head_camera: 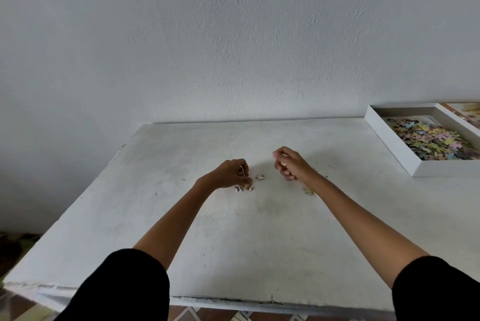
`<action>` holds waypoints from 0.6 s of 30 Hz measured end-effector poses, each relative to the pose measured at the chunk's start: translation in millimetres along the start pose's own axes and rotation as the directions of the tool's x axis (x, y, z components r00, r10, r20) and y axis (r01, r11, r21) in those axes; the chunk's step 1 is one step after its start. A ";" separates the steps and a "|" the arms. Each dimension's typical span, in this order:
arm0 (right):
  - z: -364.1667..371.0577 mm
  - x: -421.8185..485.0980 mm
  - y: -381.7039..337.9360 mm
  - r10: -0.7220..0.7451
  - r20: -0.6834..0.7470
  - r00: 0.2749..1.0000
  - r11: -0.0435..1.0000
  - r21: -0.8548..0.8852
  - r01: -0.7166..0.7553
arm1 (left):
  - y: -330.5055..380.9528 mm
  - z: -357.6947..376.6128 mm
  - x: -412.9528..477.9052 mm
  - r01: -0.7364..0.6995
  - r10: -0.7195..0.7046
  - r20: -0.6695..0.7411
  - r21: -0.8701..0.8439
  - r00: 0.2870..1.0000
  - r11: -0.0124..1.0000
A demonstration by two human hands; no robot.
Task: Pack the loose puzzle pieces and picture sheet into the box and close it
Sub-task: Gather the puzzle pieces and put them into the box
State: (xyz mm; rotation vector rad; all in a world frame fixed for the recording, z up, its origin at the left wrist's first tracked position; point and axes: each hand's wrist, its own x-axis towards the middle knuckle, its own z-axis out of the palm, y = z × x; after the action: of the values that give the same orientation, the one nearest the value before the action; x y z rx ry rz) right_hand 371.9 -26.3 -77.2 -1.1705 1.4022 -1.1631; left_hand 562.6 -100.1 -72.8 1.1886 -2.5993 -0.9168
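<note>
On the table (233, 242), left hand (231, 174) pinching loose pieces (244, 187), right hand (288, 163) curled, hold unclear, box (446, 168) well apart.

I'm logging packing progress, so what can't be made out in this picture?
Head view:
- Box: cut off by the right edge.
- Printed item behind it: same edge; lid or sheet unclear.
- Right hand: curled fingers hide whatever it holds.
- Pieces under left hand: partly covered, too small to count.
</note>
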 end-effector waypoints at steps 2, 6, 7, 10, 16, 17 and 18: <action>-4.0 -4.0 -2.8 0.031 0.029 0.999 0.808 0.587 -0.042 | -1.1 2.1 -0.5 -0.011 0.011 -0.009 -0.008 1.000 1.000; -9.8 -9.7 -2.3 0.040 -0.014 0.999 0.578 0.816 -0.012 | -2.9 3.2 -2.9 -0.044 0.044 -0.003 -0.036 0.999 0.998; -9.7 -10.0 -1.7 0.065 -0.026 0.998 0.613 0.790 -0.020 | -3.3 3.3 -3.4 -0.049 0.048 -0.007 -0.042 0.999 0.998; -6.6 -10.3 -1.2 0.111 -0.120 0.987 0.892 0.449 -0.046 | -4.0 2.8 -4.4 -0.061 0.061 -0.057 -0.001 0.997 0.998; 16.5 -12.7 4.6 -0.149 0.027 0.988 0.758 -0.639 0.132 | -2.2 -6.7 -11.8 -0.030 0.017 -0.070 -0.200 0.997 0.979; 21.0 -13.1 5.2 -0.146 0.030 0.989 0.724 -0.678 0.128 | -2.4 -7.9 -14.0 -0.025 0.008 -0.069 -0.249 0.998 0.968; 24.4 -13.8 5.0 -0.169 0.022 0.985 0.697 -0.704 0.135 | -2.5 -8.9 -16.2 -0.018 -0.002 -0.064 -0.308 0.998 0.951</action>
State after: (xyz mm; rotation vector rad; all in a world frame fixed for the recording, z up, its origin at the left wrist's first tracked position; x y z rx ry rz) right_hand 397.0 -14.5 -83.6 -1.8317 1.8973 -0.7512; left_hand 578.5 -93.8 -65.1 1.1012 -2.2998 -1.2079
